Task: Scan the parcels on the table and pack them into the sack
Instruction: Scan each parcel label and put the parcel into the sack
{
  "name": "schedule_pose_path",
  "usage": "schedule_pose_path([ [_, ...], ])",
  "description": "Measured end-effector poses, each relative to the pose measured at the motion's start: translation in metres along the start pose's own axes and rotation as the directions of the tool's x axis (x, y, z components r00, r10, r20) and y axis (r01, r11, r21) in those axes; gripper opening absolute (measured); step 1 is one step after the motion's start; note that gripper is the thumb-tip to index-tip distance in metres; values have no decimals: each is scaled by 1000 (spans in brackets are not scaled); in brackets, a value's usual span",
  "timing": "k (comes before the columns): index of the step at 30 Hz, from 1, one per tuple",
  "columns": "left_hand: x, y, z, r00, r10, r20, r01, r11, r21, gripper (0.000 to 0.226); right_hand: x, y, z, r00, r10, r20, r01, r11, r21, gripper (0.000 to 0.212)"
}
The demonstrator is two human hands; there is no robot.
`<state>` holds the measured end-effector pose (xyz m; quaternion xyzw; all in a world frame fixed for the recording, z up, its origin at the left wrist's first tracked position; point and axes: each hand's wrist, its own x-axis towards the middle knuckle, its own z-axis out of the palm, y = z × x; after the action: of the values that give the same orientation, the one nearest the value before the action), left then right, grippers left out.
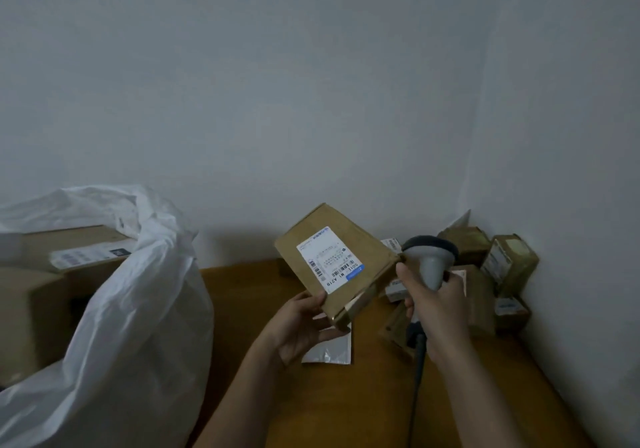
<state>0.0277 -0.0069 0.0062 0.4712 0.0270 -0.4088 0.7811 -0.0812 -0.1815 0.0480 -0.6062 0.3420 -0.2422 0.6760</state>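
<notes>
Nearest: left hand (pixel 302 326) grips the lower edge of a flat cardboard parcel (pixel 341 264), thumb on top, fingers underneath, holding it tilted above the wooden table (pixel 242 309) with its shipping label (pixel 330 259) facing up. Right hand (pixel 434 303) is wrapped round the handle of a corded barcode scanner (pixel 430 257); scanner head sits just beside the parcel's right edge, apparently aimed toward the label.

Under the left hand: a silver mailer bag (pixel 330 350) lies flat on the table.

Farther right, in the corner: a cluster of small boxes (pixel 498 267), labelled, stacked loosely.

Left: white woven sack (pixel 138 309), mouth open, beside large cartons (pixel 52 274); whether those sit inside it I cannot tell.

Judgement: scan of this parcel is in hand. The corner cluster and the mailer appear unpacked, so much remains.
</notes>
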Motion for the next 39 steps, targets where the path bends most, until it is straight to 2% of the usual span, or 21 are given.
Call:
schedule_pose_path([
  [4, -9, -5, -8, 994, -41, 102, 38, 999, 24, 57, -1, 20, 6, 996, 91, -22, -91, 996, -1, 77],
  [6, -10, -5, -10, 998, -64, 24, 59, 983, 174, 65, -3, 22, 7, 996, 80, -48, -82, 996, -35, 77],
  [7, -9, -6, -9, 996, -53, -73, 73, 947, 312, 73, -4, 23, 7, 996, 64, -55, -68, 995, -67, 75],
  [8, -9, -8, -10, 981, 8, -192, 84, 880, 468, 87, -6, 21, 8, 998, 35, -57, -40, 994, -102, 72],
  [9, -7, -9, -12, 944, 137, -301, 81, 788, 611, 102, -7, 20, 7, 999, 4, -53, -12, 989, -147, 68],
  [10, -7, -10, -12, 893, 300, -336, 47, 681, 731, 113, -8, 17, 7, 999, -30, -35, 23, 982, -185, 66],
  [12, -6, -8, -10, 820, 530, -217, -55, 450, 891, 120, -10, 11, 6, 996, -88, 34, 93, 963, -252, 69],
  [13, -6, -7, -9, 813, 567, -135, -78, 336, 939, 119, -11, 8, 5, 989, -119, 82, 138, 949, -285, 71],
  [15, 1, -6, -9, 834, 552, 11, -76, 96, 992, 116, -14, 3, 5, 971, -145, 189, 206, 908, -364, 76],
  [16, 6, -7, -10, 851, 521, 63, -81, 11, 997, 113, -15, 2, 6, 960, -154, 234, 240, 886, -397, 77],
  [17, 9, -7, -12, 875, 475, 97, -95, -28, 995, 106, -17, 0, 7, 948, -168, 271, 273, 868, -416, 76],
  [19, 14, -10, -16, 934, 337, 116, -126, 9, 992, 78, -16, -1, 6, 935, -186, 303, 307, 852, -423, 68],
  [21, 16, -15, -21, 963, 252, 101, -134, 118, 984, 43, -14, -4, 3, 937, -179, 299, 293, 869, -398, 61],
  [23, 14, -21, -25, 962, 265, 59, -113, 195, 974, 23, -9, -5, -1, 943, -183, 278, 282, 882, -377, 53],
  [25, 13, -26, -27, 952, 305, 0, -78, 243, 967, 15, -5, -7, -5, 953, -181, 241, 260, 898, -354, 40],
  [27, 13, -30, -26, 941, 315, -127, -9, 394, 919, 16, -6, -14, -8, 965, -131, 227, 195, 938, -286, 31],
  [29, 11, -29, -23, 924, 270, -271, 75, 567, 821, 32, -8, -23, -13, 970, -50, 240, 97, 978, -186, 31],
  [30, 12, -29, -23, 916, 242, -320, 109, 619, 778, 40, -9, -29, -15, 967, -12, 254, 52, 987, -150, 32],
  [32, 13, -29, -23, 911, 189, -368, 141, 694, 706, 49, -13, -39, -19, 954, 47, 295, -20, 995, -95, 30],
  [35, 15, -30, -22, 899, 148, -413, 144, 790, 596, 49, -21, -54, -24, 928, 106, 357, -94, 994, -53, 26],
  [39, 16, -29, -21, 884, 129, -449, 122, 864, 488, 51, -34, -64, -29, 914, 71, 398, -25, 993, -118, 31],
])
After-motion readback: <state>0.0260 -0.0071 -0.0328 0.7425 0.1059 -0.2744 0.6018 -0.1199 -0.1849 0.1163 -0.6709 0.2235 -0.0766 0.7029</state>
